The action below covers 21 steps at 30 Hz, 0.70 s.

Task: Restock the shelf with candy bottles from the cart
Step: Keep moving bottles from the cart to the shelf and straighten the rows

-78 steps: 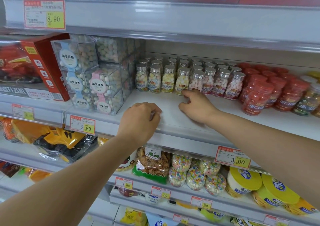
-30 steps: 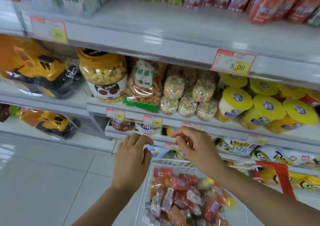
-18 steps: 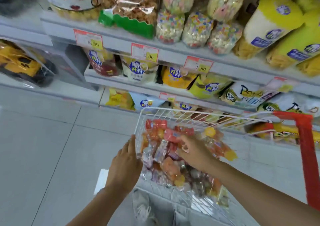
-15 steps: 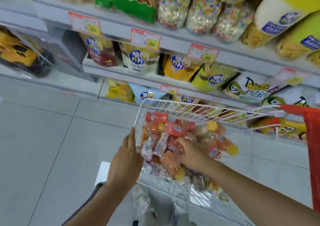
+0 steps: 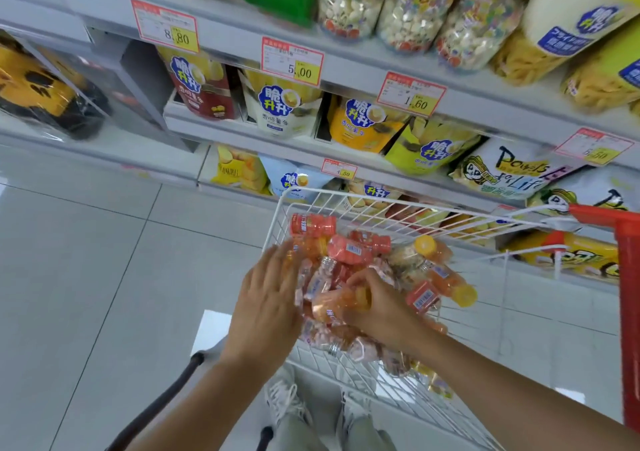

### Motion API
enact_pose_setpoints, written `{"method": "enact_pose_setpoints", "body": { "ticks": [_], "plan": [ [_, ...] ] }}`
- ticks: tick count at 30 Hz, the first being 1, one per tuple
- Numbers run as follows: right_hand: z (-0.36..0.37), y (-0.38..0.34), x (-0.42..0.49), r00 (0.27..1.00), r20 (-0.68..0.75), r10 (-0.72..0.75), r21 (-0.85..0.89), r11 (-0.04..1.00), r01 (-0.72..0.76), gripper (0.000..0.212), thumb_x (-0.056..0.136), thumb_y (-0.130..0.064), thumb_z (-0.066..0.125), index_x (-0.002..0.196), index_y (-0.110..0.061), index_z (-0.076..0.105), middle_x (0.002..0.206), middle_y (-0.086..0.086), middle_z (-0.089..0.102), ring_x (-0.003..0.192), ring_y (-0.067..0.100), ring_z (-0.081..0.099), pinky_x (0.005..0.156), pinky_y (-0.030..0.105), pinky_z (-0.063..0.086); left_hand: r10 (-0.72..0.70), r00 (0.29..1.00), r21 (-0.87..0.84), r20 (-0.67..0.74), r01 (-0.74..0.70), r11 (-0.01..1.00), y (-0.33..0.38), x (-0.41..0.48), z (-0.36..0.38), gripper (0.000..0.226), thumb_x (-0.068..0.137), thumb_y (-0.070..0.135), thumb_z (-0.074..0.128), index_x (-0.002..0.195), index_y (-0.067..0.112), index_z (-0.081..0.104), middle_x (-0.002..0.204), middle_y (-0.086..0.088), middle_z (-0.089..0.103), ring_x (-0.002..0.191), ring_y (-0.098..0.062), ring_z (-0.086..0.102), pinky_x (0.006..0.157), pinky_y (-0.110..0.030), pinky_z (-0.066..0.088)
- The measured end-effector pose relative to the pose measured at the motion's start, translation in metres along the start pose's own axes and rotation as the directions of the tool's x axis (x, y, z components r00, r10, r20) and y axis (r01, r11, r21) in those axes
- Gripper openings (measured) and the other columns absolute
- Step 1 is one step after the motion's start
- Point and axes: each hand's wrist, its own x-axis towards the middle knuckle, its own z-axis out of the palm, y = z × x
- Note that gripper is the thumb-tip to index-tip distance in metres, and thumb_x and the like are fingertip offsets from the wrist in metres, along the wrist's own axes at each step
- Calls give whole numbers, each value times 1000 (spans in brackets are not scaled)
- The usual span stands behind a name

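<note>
Candy bottles (image 5: 349, 250) lying heaped in white wire cart (image 5: 377, 200), near right. Right hand (image 5: 384, 308) curling round orange bottle (image 5: 332, 307) atop heap. Left hand (image 5: 266, 298) lying flat against heap's left side, fingers straight, holding nothing.

Risk: lifting one bottle loosening its neighbours, round bottles rolling or slipping from grip.

Snack bags (image 5: 360, 125) crowding far shelf (image 5: 242, 130). Cart's far wall standing between heap and shelf.

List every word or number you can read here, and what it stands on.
"8.80": left red-and-yellow paper price tag on the grey shelf edge.
"5.00": middle price tag, same edge.
"1.60": right price tag, same edge.
"脆升升": dark red snack bag, also white pouch and yellow pouch.
"Powels": white crisp bag.
Too blurred: lower price tags, tags' fine print, labels on the plastic candy bottles.
</note>
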Motion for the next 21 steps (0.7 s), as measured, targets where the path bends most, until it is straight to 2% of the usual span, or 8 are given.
{"method": "enact_pose_setpoints", "body": {
  "ticks": [3,7,10,11,13,15,18,21],
  "plan": [
    [-20,-11,-14,998,23,-63,110,992,61,41,81,-42,73,114,-29,53,109,-12,60,93,2,61,73,19,52,150,971,-39,188,-145,989,26,7,6,84,91,32,59,154,25,5,160,7,14,147,-17,13,118,-29,10],
    [-42,-8,-24,991,7,-136,158,978,134,35,87,-58,57,111,-32,60,106,-9,66,96,7,64,83,25,53,46,980,-208,192,-5,978,47,18,16,60,93,42,55,144,26,28,141,8,43,129,-15,42,106,-30,38],
    [-65,18,-19,932,-310,-187,-106,981,162,36,96,-53,43,112,-25,59,104,-5,67,92,10,63,79,28,51,-7,978,-246,210,60,967,55,23,17,52,94,41,54,138,23,34,130,6,51,113,-15,53,94,-30,47],
    [-75,32,-15,893,-392,-224,-345,935,83,35,97,-48,46,119,-23,56,109,-3,66,95,12,62,80,30,49,-20,978,-242,208,71,968,57,24,17,52,94,40,55,138,23,34,129,6,52,110,-15,55,91,-30,49],
    [-88,57,-11,903,-395,-171,-742,638,-204,49,94,-42,54,134,-17,42,123,4,58,111,21,54,89,33,42,-42,978,-248,205,93,964,58,26,21,49,94,38,56,135,21,36,125,6,53,106,-14,55,89,-28,48],
    [-95,73,-9,938,-346,-18,-882,348,-318,54,92,-37,59,135,-14,37,128,5,53,119,25,48,97,35,37,-48,978,-250,203,99,963,59,27,24,44,93,38,57,131,22,39,121,7,54,105,-13,54,89,-27,48],
    [-96,81,-6,952,-302,-52,-935,213,-285,39,97,-22,52,133,-12,41,126,6,57,120,26,49,100,36,34,-45,978,-254,202,97,962,62,28,29,45,92,39,58,131,23,40,122,8,54,106,-12,56,92,-30,50],
    [-100,79,-4,953,-287,-98,-943,205,-262,38,95,-17,52,132,-10,43,123,7,60,117,26,52,99,37,36,-42,978,-275,203,98,956,66,30,29,44,92,38,60,130,23,42,119,8,55,100,-13,57,88,-30,50]
  ]
}}
